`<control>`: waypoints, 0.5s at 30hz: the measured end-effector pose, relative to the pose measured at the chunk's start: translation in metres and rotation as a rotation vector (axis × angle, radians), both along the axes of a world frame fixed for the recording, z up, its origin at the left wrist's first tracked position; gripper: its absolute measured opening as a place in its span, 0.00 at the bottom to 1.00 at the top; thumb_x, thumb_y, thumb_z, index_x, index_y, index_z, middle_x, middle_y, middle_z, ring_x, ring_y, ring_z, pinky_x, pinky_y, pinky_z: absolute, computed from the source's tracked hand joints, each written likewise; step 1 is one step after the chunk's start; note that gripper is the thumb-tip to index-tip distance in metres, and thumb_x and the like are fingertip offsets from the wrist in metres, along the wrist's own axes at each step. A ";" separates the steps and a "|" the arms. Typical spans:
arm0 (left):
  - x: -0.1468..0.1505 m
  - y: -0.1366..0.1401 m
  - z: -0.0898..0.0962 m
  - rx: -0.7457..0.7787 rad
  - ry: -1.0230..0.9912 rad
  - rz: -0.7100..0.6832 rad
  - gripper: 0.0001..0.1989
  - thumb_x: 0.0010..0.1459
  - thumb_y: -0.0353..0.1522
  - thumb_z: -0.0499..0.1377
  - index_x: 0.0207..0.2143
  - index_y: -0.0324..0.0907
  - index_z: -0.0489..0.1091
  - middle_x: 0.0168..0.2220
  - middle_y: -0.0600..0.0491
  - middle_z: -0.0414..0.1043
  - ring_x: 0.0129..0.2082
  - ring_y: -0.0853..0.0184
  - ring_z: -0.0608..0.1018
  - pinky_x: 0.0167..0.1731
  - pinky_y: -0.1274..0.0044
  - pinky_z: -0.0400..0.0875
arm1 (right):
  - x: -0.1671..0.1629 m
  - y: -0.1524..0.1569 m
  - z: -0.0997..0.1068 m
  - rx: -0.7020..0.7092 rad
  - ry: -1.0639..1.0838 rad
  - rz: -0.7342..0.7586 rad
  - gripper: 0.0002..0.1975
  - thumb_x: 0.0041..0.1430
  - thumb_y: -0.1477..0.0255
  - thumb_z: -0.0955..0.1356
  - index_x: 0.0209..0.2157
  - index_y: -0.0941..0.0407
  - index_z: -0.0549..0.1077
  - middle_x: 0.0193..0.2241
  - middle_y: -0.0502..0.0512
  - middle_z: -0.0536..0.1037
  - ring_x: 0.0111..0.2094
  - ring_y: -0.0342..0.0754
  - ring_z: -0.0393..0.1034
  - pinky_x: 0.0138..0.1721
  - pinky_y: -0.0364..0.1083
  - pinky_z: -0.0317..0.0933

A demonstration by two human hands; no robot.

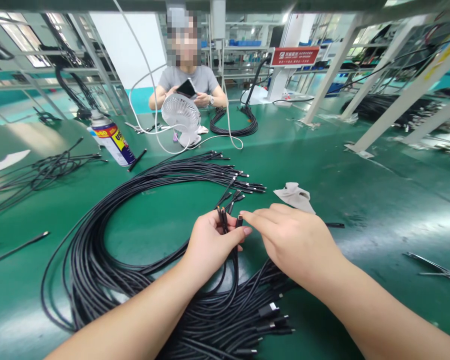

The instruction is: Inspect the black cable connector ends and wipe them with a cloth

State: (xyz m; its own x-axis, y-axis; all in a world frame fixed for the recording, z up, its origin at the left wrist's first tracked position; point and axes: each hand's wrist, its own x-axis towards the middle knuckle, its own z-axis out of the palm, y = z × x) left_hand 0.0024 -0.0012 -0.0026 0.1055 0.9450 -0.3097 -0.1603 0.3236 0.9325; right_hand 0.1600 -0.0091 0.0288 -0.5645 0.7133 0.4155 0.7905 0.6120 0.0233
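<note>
- The connector [239,220] I am busy with stands near the middle of the frame, its tip up, at the end of a black cable.
- My left hand [212,240] is clamped on it between thumb and fingers, with a few other cable ends [222,220] poking up just to its left in the same grip.
- My right hand [292,232] has its index fingertip at that tip (touching or only just beside it, I can't tell); its thumb is hidden, so I can't say whether anything is pinched there.
- The step in hand, as I judge it, is tending or checking one cable end at a time.
- The next move, I'd say, calls for a firm left pinch, a light right fingertip, and the neighbouring ends kept from crowding this one.
- Around my hands, the cable bundle [84,255] curves across the left and lower centre, with loose plugs [268,310] at the lower centre.
- A pale cloth [293,195] lies just above my right hand; tweezers [433,266] lie at the right on the green table [367,200].
- Farther out, a spray can [114,142] stands upper left, and a small fan [181,114] top centre, before a co-worker [189,79].
</note>
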 end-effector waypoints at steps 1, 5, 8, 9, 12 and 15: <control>0.000 0.000 0.000 0.001 -0.004 0.000 0.16 0.38 0.30 0.70 0.24 0.38 0.64 0.20 0.58 0.68 0.19 0.71 0.72 0.19 0.79 0.72 | 0.000 0.000 0.001 -0.005 0.000 0.000 0.16 0.55 0.82 0.63 0.42 0.60 0.77 0.34 0.54 0.79 0.31 0.48 0.70 0.28 0.46 0.58; -0.001 -0.001 0.000 0.000 -0.028 0.004 0.15 0.39 0.30 0.70 0.25 0.37 0.65 0.20 0.58 0.67 0.21 0.71 0.72 0.18 0.79 0.73 | 0.001 0.001 0.003 -0.017 0.023 -0.017 0.16 0.57 0.82 0.61 0.41 0.59 0.77 0.33 0.54 0.79 0.32 0.47 0.71 0.29 0.45 0.59; -0.001 -0.001 0.000 -0.015 -0.048 0.003 0.16 0.37 0.30 0.71 0.26 0.37 0.66 0.21 0.58 0.67 0.21 0.71 0.72 0.17 0.79 0.73 | 0.002 0.003 0.002 -0.085 0.096 -0.050 0.15 0.59 0.80 0.60 0.41 0.58 0.76 0.33 0.54 0.79 0.33 0.48 0.72 0.31 0.45 0.60; -0.001 -0.001 0.000 -0.016 -0.056 0.006 0.17 0.37 0.30 0.71 0.27 0.37 0.67 0.22 0.58 0.67 0.21 0.71 0.73 0.17 0.79 0.74 | 0.003 0.004 0.001 -0.143 0.139 -0.063 0.14 0.60 0.79 0.60 0.41 0.57 0.76 0.33 0.54 0.79 0.34 0.48 0.72 0.32 0.45 0.61; -0.001 -0.001 0.001 -0.014 -0.080 -0.002 0.18 0.36 0.32 0.72 0.26 0.37 0.67 0.21 0.58 0.67 0.20 0.71 0.72 0.18 0.78 0.74 | 0.002 0.009 -0.003 -0.388 0.339 -0.080 0.11 0.62 0.76 0.62 0.41 0.55 0.74 0.35 0.51 0.78 0.35 0.46 0.72 0.33 0.43 0.62; 0.000 -0.002 0.003 0.000 -0.071 -0.033 0.19 0.35 0.34 0.72 0.25 0.37 0.66 0.20 0.57 0.67 0.19 0.72 0.71 0.18 0.79 0.73 | -0.001 0.014 -0.004 -0.618 0.545 -0.029 0.08 0.61 0.75 0.63 0.36 0.56 0.74 0.32 0.50 0.77 0.31 0.43 0.70 0.32 0.41 0.61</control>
State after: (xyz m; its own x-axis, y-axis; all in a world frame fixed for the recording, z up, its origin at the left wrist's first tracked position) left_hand 0.0021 -0.0027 0.0005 0.1580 0.9407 -0.3002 -0.2154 0.3295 0.9193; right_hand 0.1594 0.0049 0.0245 -0.3746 0.9144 0.1534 0.6092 0.3675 -0.7027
